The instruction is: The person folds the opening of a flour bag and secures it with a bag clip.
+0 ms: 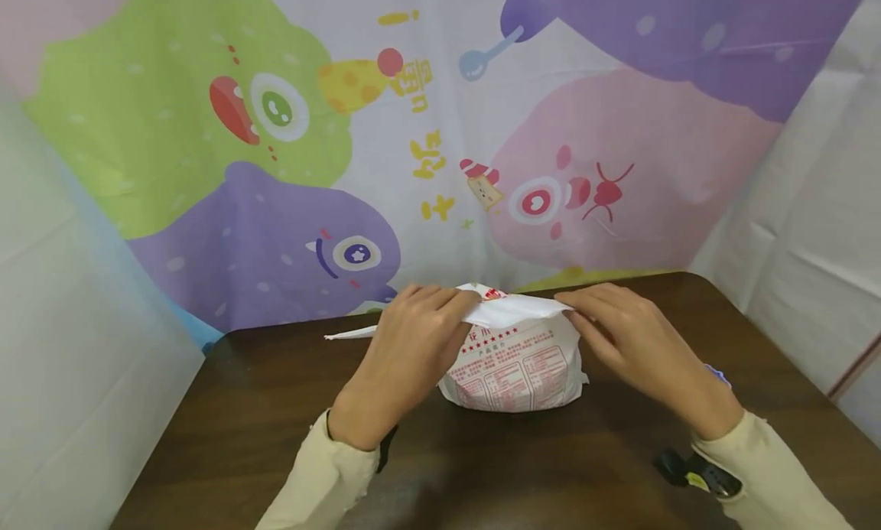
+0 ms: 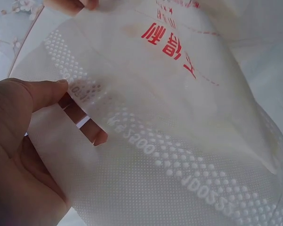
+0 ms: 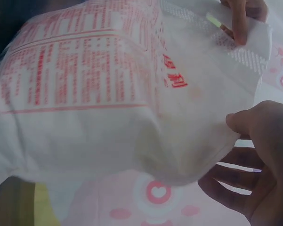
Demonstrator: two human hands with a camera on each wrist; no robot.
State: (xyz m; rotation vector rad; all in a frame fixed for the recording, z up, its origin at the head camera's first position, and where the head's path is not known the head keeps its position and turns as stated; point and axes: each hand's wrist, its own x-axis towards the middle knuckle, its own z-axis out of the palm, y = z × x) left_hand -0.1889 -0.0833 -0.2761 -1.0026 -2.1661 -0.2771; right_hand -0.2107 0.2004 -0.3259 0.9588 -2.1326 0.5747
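A dark wood counter [image 1: 523, 469] spans the lower frame of the head view. Above it, left of centre, the left hand [image 1: 406, 354] pinches the top end of a white printed bag [image 1: 512, 369]; right of centre, the right hand [image 1: 643, 346] pinches the opposite end. The bag sits at lower centre, its base apparently resting on the counter. Recommended practice, as judged here: hold both ends level, apply even and moderate tension, and let the counter bear the load. Avoid pulling hard at any cut-out, where thin sheet may tear. Farthest back, a cartoon backdrop [image 1: 592, 147] fills the upper frame. The left wrist view reveals a slot [image 2: 83, 121] left of its centre, with fingers showing through from behind, and an embossed band [image 2: 179, 169] running toward the lower right; the head view resolves neither grip detail. The right wrist view shows the right thumb [image 3: 242, 121] at the bag's edge, fingers behind. Only the head view shows the bag's place on the counter.
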